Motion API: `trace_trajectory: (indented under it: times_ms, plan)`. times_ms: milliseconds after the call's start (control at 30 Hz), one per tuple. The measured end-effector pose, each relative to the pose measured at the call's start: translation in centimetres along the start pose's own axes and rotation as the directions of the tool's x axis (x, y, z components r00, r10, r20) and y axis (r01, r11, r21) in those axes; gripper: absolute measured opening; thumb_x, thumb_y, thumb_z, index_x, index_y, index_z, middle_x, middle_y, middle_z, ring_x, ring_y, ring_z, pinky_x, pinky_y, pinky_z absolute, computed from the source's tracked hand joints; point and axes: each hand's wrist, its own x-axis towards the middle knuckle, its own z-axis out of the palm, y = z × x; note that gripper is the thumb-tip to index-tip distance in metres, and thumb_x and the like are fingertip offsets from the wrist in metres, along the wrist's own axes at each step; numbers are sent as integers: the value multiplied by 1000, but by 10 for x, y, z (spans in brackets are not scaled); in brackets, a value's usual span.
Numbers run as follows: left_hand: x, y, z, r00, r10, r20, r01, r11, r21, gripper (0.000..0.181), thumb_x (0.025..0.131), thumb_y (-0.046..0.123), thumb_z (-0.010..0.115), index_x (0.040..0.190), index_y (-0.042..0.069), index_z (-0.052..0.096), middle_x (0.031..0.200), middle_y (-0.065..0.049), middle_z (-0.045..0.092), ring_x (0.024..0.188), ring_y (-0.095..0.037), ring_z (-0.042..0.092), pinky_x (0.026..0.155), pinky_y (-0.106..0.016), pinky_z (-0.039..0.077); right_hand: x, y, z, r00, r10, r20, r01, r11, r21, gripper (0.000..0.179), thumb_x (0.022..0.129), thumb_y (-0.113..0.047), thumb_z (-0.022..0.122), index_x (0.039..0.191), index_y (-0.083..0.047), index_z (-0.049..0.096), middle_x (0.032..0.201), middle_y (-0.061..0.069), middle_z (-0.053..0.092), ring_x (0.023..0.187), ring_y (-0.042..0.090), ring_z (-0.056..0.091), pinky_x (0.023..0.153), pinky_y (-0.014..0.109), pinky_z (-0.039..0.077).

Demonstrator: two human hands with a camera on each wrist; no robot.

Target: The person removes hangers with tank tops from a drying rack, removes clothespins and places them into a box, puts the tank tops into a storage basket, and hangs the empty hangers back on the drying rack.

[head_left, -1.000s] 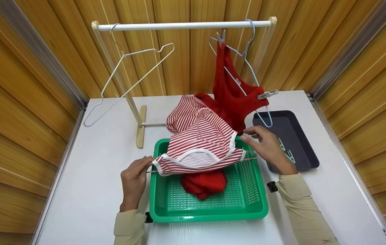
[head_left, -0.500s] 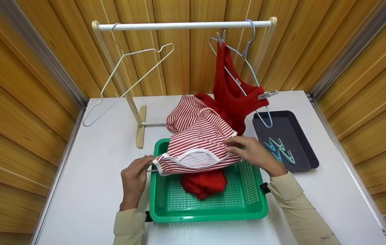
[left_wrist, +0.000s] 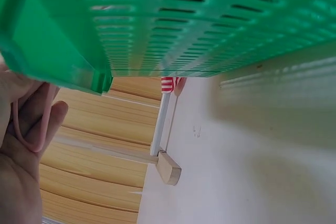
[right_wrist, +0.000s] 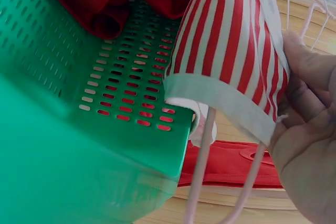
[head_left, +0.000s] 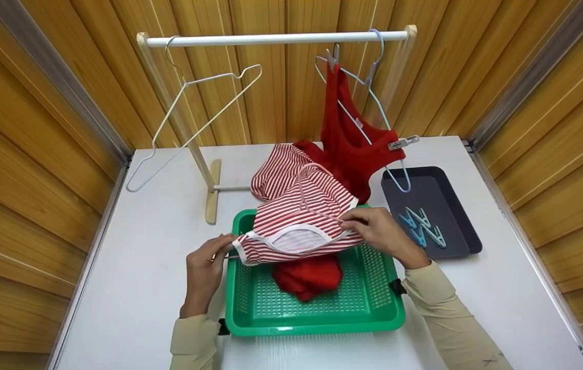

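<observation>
A red-and-white striped shirt (head_left: 291,213) with white trim lies across the far part of a green basket (head_left: 317,329). A pink hanger (head_left: 317,211) is inside it, hook lying over the cloth. My left hand (head_left: 206,270) holds the hanger's left end at the sleeve; the hanger's rounded end crosses the fingers in the left wrist view. My right hand (head_left: 379,234) pinches the shirt at the shoulder beside the neckline. In the right wrist view the hanger's other end (right_wrist: 202,166) sticks out of the white-edged armhole. A crumpled red cloth (head_left: 306,280) lies in the basket.
A rack with a white bar (head_left: 276,39) stands behind. It bears a bare white hanger (head_left: 209,121) and a red tank top (head_left: 342,133), clipped to a blue hanger (head_left: 381,105). A dark tray (head_left: 445,205) at right holds several clothespins (head_left: 422,226).
My right hand has moved left from the hanger's right end to the shirt's shoulder and now pinches the cloth, uncovering the clothespins. The left hand has stayed nearly still.
</observation>
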Motion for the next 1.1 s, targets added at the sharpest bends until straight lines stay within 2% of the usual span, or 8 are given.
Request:
trace_trajectory:
  times_ms: [200, 333, 533, 667, 733, 900, 1100]
  plan:
    - [0, 4, -2, 995, -58, 78, 60, 998, -23, 32, 91, -7, 79, 121, 4, 78, 119, -6, 78, 113, -29, 74, 99, -25, 56, -3, -2, 1, 997, -27, -76, 29, 999, 15, 12, 96, -5, 78, 107, -1, 81, 99, 3, 78, 85, 17, 66, 76, 22, 53]
    - [1, 6, -1, 994, -56, 97, 60, 997, -42, 35, 92, -3, 81, 126, 4, 76, 122, -4, 77, 113, -27, 74, 97, -24, 56, -7, -3, 2, 993, -40, -111, 43, 999, 29, 11, 95, -4, 79, 105, -1, 81, 98, 2, 78, 83, 15, 65, 73, 21, 52]
    - [3, 7, 1, 998, -7, 66, 13, 997, -80, 33, 88, -9, 80, 120, 1, 79, 118, -9, 78, 111, -29, 75, 95, -22, 57, -14, -5, 6, 990, -44, -132, 53, 997, 64, 12, 95, -6, 78, 106, -2, 82, 99, 1, 78, 83, 14, 65, 72, 19, 50]
    - [3, 7, 2, 999, 19, 33, -16, 997, -79, 32, 86, -11, 81, 114, 4, 81, 114, -13, 79, 108, -30, 75, 98, -23, 56, -16, -5, 8, 987, -69, -142, 80, 994, 74, 12, 95, -5, 78, 106, -2, 82, 99, 3, 79, 83, 15, 66, 72, 17, 51]
    - [3, 6, 2, 999, 24, 21, -22, 997, -74, 32, 86, -10, 82, 113, 6, 82, 113, -11, 79, 107, -29, 76, 98, -24, 56, -16, -5, 8, 986, -78, -146, 90, 993, 78, 12, 95, -5, 78, 106, -1, 82, 99, 4, 79, 81, 15, 66, 71, 16, 50]
    - [3, 7, 1, 1000, 15, 12, -14, 996, -86, 30, 88, -9, 80, 112, 8, 82, 111, -4, 80, 103, -27, 77, 99, -26, 56, -16, -5, 7, 985, -76, -153, 90, 992, 85, 12, 96, -5, 77, 106, -2, 82, 99, 2, 79, 80, 14, 64, 69, 17, 48]
    - [0, 6, 0, 1000, -13, 3, 13, 995, -103, 30, 88, -13, 79, 111, 6, 82, 110, -7, 80, 101, -30, 78, 94, -25, 58, -17, -4, 4, 986, -68, -155, 79, 995, 68, 11, 96, -6, 78, 106, -4, 83, 99, 3, 79, 80, 12, 65, 69, 17, 49]
